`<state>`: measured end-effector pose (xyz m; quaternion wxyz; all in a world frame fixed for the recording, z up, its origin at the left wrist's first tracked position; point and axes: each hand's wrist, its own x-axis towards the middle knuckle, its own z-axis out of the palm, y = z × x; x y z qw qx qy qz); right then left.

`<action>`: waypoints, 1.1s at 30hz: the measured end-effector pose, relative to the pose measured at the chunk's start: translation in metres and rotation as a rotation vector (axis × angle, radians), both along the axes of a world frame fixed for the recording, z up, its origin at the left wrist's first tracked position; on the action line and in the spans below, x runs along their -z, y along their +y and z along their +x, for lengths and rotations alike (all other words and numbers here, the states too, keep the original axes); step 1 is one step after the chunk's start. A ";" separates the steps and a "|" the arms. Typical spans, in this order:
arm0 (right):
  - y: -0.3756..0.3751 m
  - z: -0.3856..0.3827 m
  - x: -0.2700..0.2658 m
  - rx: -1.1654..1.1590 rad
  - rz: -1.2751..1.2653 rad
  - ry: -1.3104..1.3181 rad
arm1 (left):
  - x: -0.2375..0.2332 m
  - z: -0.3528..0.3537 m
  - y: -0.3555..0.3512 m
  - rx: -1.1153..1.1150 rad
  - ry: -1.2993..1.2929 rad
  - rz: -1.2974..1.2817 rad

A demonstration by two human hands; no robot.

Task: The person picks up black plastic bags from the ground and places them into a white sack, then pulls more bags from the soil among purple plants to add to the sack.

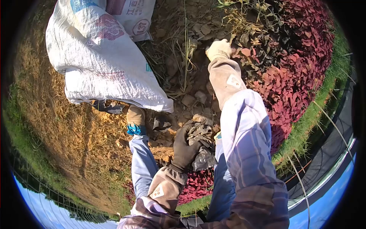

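My left hand point(185, 149), in a dark glove, is closed around a bundle of crumpled, dirty plastic film point(201, 131). Shiny black plastic point(204, 158) hangs from the lower side of that bundle. Farther forward, my right hand point(220, 49) wears a cream glove and is curled at the edge of some dark, withered leaves point(253, 49). A pale, thin piece shows by its fingers, but whatever they grip is too small to name. Between my hands lies bare soil with clods point(188, 100).
A large white woven sack point(103, 65) lies at the left, beside my boot point(135, 116). Red-leaved plants point(284, 91) line the right side. Dark plastic scraps point(162, 123) lie on the ground. Dark sheeting point(324, 160) borders the far right.
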<state>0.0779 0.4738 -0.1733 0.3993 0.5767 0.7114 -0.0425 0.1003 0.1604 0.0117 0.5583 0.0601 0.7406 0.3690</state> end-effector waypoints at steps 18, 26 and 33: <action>-0.046 0.061 -0.023 0.230 -0.317 0.240 | -0.009 -0.023 0.014 -0.096 0.019 0.072; -0.021 0.036 -0.001 0.288 0.043 0.654 | -0.017 -0.038 0.018 -0.132 -0.013 0.089; 0.019 -0.032 -0.021 -0.086 -0.080 0.398 | -0.022 -0.050 0.015 -0.107 -0.001 0.087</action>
